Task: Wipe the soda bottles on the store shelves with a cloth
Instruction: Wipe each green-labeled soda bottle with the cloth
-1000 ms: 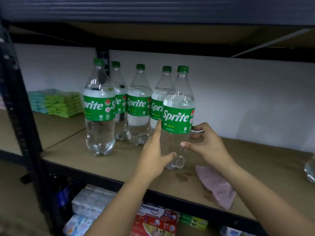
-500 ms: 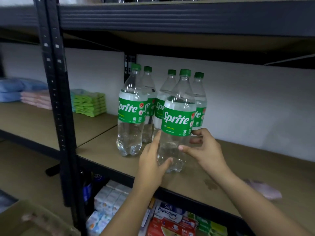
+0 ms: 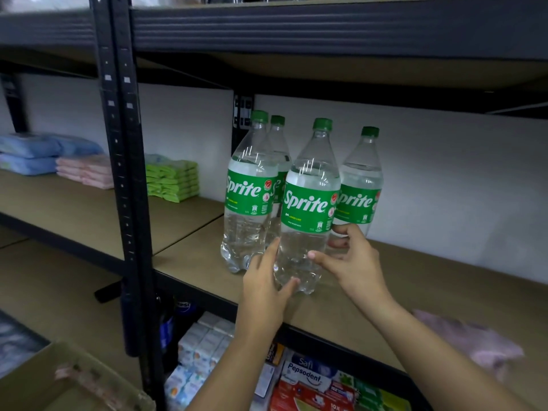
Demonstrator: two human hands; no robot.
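Both hands, left hand (image 3: 264, 280) and right hand (image 3: 350, 259), clasp the front Sprite bottle (image 3: 307, 209) upright near the shelf's (image 3: 430, 292) front edge, fingers curled round its base to steady it, pink cloth (image 3: 471, 339) lying apart rightward.

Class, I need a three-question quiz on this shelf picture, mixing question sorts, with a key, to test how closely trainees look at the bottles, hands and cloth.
1. True or false: the pink cloth is in the person's right hand.
2. How many green bottle caps can you count on the shelf?
3. Multiple choice: the front Sprite bottle is held by A) the left hand only, B) both hands, C) neither hand.

Key
1. False: the cloth lies on the shelf to the right, apart from both hands.
2. Four.
3. B: both hands grip its lower part, below the label.
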